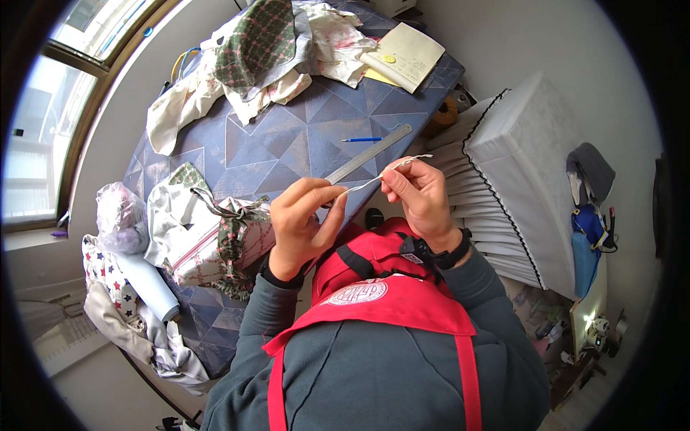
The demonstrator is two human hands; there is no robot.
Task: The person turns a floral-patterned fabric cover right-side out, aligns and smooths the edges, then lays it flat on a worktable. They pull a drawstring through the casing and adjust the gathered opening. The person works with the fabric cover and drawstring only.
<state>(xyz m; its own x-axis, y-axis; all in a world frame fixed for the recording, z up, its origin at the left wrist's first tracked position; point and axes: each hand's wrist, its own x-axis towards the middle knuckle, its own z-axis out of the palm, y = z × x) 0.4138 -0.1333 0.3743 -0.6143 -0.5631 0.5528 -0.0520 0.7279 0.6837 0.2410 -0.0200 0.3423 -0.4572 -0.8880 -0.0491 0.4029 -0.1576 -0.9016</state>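
Note:
A thin white cord (pixel 365 184) is stretched between my two hands, above the near right edge of the table. My left hand (pixel 305 221) pinches one end between thumb and fingers. With thumb and forefinger closed, my right hand (pixel 420 195) grips the cord nearer its other end, and a short twisted tail sticks out past the fingers to the right. Behind the cord a metal ruler (pixel 374 152) lies slantwise on the table. A blue pencil (pixel 361 139) rests beside the ruler. Left of my left hand sits a bundle of floral and checked fabric (pixel 226 244) with a dark green ruffle.
The table (pixel 273 158) has a blue triangle-patterned cover. Crumpled fabrics (pixel 259 57) and an open notebook (pixel 408 56) lie at its far side. A plastic-wrapped bundle (pixel 122 215) and a light blue roll (pixel 149 286) are at the left. A white-covered piece of furniture (pixel 535 158) stands right.

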